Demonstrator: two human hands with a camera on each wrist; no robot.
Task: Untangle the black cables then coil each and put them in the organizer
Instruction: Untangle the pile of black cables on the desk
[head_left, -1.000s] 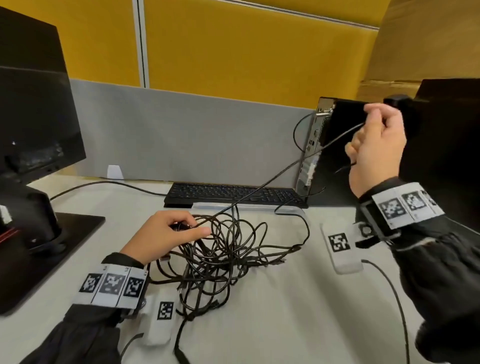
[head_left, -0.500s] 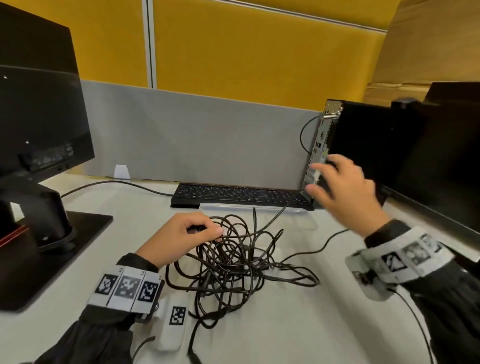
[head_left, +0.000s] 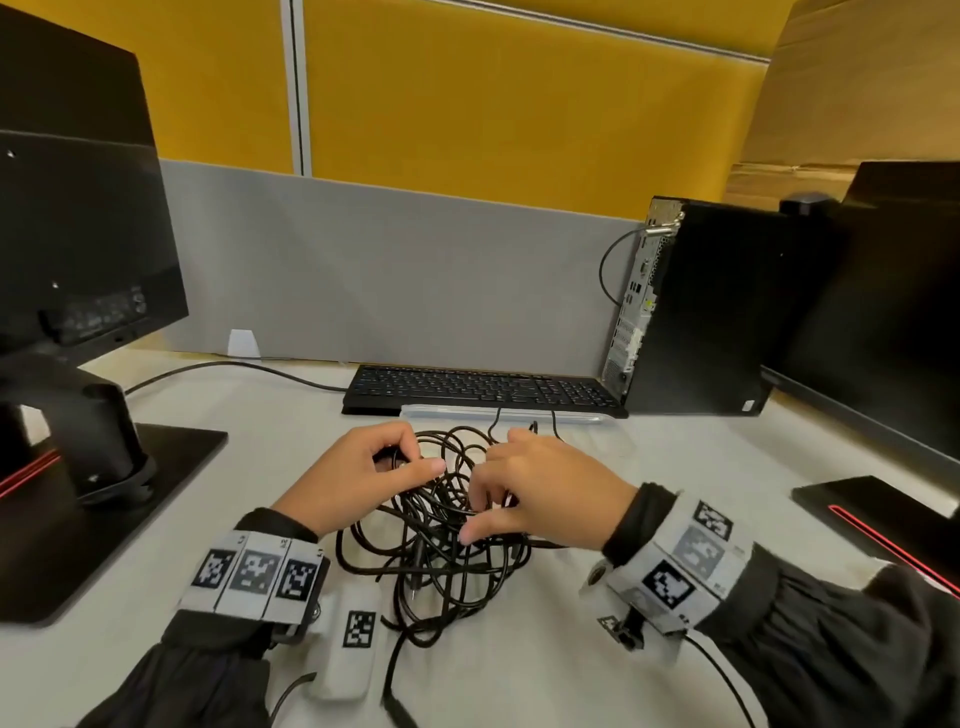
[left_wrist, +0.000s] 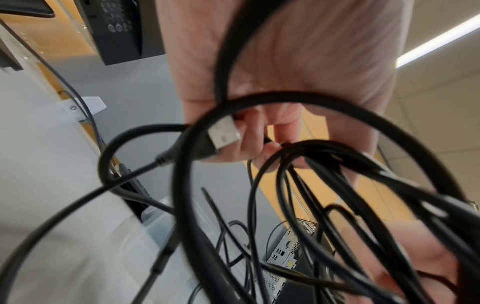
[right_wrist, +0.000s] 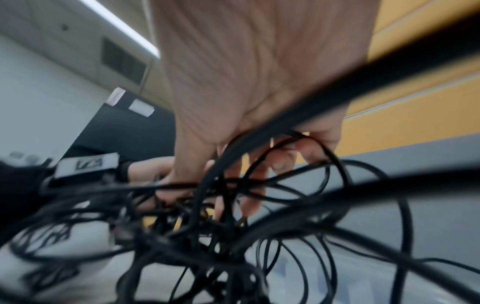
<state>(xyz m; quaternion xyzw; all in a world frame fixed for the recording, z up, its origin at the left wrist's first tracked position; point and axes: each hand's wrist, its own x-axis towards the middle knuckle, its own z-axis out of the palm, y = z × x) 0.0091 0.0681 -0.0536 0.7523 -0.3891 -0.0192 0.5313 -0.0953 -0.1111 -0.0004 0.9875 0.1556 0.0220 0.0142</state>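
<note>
A tangle of black cables (head_left: 441, 564) lies on the white desk (head_left: 519, 675) between my hands. My left hand (head_left: 410, 456) grips strands at the tangle's upper left, fingers curled round them. In the left wrist view those fingers (left_wrist: 249, 142) hold thin cable strands (left_wrist: 324, 164), and a silver USB plug (left_wrist: 224, 133) lies against them. My right hand (head_left: 493, 499) rests on the right side of the pile, its spread fingers (right_wrist: 254, 185) poking down through the loops (right_wrist: 207, 236). That view is blurred and shows no clear grip. A clear shallow organizer (head_left: 501, 414) sits just behind the tangle.
A black keyboard (head_left: 483, 387) lies behind the organizer. A PC tower (head_left: 701, 312) and a monitor (head_left: 883, 322) stand at the right. Another monitor on a black base (head_left: 104, 493) stands at the left. A grey partition (head_left: 389, 280) closes the back.
My right hand let go of the cable it held high by the tower and came down onto the tangle. The taut strand fell slack. My left hand kept its grip.
</note>
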